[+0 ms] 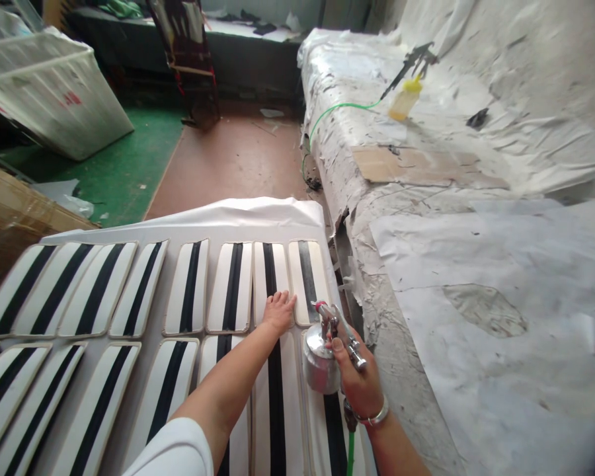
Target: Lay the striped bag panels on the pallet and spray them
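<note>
In my right hand (361, 373) is a metal spray gun (322, 360) with a silver cup, a green hose running down from its handle. Its red-ringed nozzle points toward the rightmost white panel (318, 274) of the far row, whose dark stripe looks greyer and shinier than the others. My left hand (279, 312) rests with fingers stretched out on the neighbouring white panel (262, 271), at its near end. Rows of similar slightly curved panels (231, 287), each with a black lengthwise stripe, lie on the white-covered table (258, 215).
To the right runs a bench (406, 344) under stained sheeting, holding cardboard (421, 165) and another spray gun with a yellow-capped bottle (405, 99). A white bin (74, 99) tilts at the far left, above a cardboard box (14, 225). A chair (191, 59) stands behind the table.
</note>
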A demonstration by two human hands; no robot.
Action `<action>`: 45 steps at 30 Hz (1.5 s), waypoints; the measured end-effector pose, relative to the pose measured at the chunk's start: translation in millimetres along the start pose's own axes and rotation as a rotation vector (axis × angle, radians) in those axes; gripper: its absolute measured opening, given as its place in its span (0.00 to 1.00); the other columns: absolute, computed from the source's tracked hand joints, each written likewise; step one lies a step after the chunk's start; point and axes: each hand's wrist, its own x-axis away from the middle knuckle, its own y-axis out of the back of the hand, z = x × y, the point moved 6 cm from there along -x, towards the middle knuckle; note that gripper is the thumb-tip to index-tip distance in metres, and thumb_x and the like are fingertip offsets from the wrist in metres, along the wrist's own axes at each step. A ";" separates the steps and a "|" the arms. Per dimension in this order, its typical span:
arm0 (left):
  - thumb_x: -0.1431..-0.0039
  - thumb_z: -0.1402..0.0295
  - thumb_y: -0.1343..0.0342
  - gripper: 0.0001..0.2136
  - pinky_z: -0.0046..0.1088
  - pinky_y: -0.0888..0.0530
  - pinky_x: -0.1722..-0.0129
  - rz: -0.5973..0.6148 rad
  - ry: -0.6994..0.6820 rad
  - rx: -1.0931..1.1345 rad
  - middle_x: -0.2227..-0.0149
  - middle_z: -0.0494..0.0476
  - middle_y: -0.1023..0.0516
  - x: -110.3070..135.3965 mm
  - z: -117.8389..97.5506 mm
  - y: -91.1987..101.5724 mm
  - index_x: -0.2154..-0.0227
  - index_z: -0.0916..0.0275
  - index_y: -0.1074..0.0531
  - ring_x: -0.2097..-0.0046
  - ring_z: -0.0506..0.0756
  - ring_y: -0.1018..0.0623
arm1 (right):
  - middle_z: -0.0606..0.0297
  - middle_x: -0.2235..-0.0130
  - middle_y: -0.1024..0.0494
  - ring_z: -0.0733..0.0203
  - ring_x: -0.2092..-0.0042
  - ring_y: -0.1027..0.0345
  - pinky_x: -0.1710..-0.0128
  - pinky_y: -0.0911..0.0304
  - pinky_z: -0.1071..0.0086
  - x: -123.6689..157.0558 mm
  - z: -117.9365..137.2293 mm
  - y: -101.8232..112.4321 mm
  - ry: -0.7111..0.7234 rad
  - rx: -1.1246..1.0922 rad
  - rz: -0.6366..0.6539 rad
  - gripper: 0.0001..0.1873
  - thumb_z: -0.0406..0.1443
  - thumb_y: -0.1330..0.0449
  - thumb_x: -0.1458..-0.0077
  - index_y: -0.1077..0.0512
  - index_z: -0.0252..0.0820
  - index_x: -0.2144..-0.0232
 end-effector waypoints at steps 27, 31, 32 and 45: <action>0.39 0.69 0.57 0.23 0.42 0.41 0.46 -0.012 0.035 0.037 0.40 0.62 0.40 0.5 0.2 -1.0 0.41 0.53 0.41 0.41 0.63 0.42 | 0.60 0.63 0.24 0.57 0.60 0.29 0.59 0.32 0.64 -20.5 28.0 -21.8 0.063 -0.031 0.085 0.12 0.39 0.46 0.41 0.28 0.41 0.58; 0.39 0.68 0.57 0.23 0.42 0.41 0.45 -0.006 0.044 0.031 0.40 0.61 0.40 0.5 1.3 -3.5 0.40 0.52 0.42 0.41 0.62 0.42 | 0.59 0.61 0.23 0.56 0.58 0.29 0.56 0.33 0.62 -21.9 29.5 -22.4 0.081 -0.011 0.076 0.14 0.39 0.46 0.41 0.29 0.40 0.54; 0.39 0.68 0.57 0.23 0.42 0.41 0.45 -0.006 0.043 0.030 0.40 0.60 0.41 0.5 1.5 -4.0 0.40 0.52 0.42 0.41 0.62 0.42 | 0.58 0.59 0.23 0.55 0.57 0.29 0.55 0.33 0.61 -22.2 30.0 -21.9 0.090 0.002 0.066 0.16 0.39 0.46 0.41 0.30 0.40 0.53; 0.41 0.69 0.55 0.25 0.41 0.41 0.46 -0.030 0.032 0.025 0.41 0.61 0.40 -0.3 0.9 -5.4 0.40 0.52 0.42 0.42 0.63 0.41 | 0.58 0.55 0.23 0.57 0.59 0.28 0.58 0.34 0.64 -24.9 23.4 -11.0 0.079 0.052 -0.010 0.15 0.39 0.46 0.41 0.29 0.41 0.53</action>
